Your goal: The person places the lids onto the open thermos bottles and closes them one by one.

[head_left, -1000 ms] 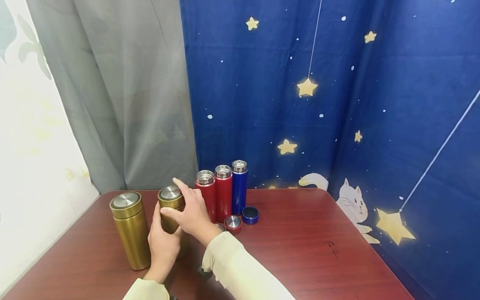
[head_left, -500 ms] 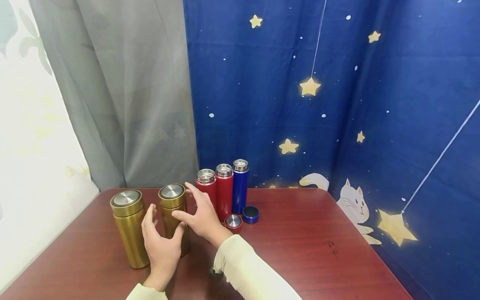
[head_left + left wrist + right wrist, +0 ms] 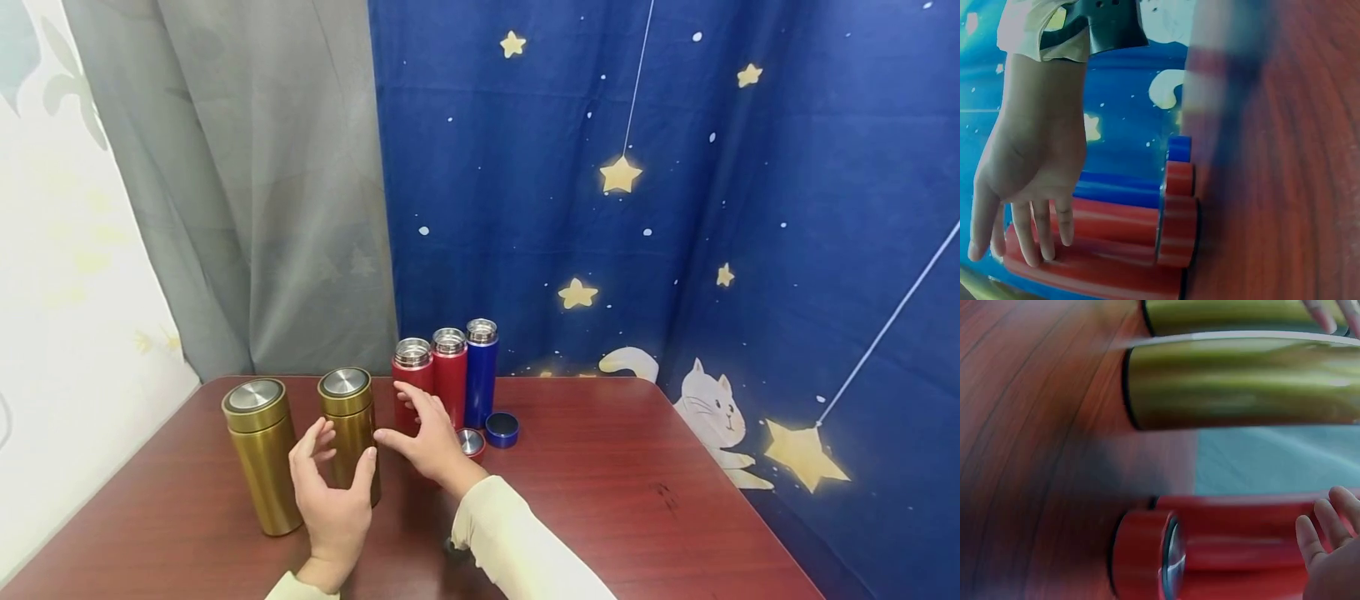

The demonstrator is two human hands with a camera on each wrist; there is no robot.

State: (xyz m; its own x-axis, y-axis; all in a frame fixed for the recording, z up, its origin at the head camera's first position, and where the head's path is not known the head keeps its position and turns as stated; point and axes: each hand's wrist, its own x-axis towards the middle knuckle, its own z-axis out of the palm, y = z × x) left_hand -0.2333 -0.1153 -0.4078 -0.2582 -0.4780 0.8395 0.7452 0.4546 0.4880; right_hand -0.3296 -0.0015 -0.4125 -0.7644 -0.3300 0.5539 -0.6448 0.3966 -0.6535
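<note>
Home-like interior, star-print curtain (image 3: 525,200), reddish table (image 3: 615,492)

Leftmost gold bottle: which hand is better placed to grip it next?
Probably the left hand: in the head view it appears close beside the leftmost gold bottle, holding nothing. The right hand is farther off, before a red bottle.

Long, pale cream sleeves are covering both forearms: the right sleeve (image 3: 528,537) is lying mostly smooth and creasing softly at its cuff (image 3: 474,507), while the left sleeve (image 3: 300,588) is showing only a short stretch at the head view's lower edge. A dark, greenish-black band (image 3: 1115,28) with small round holes and a curved edge is sitting at the right cuff. The left hand (image 3: 332,508) and right hand (image 3: 432,440) are showing bare.
</note>
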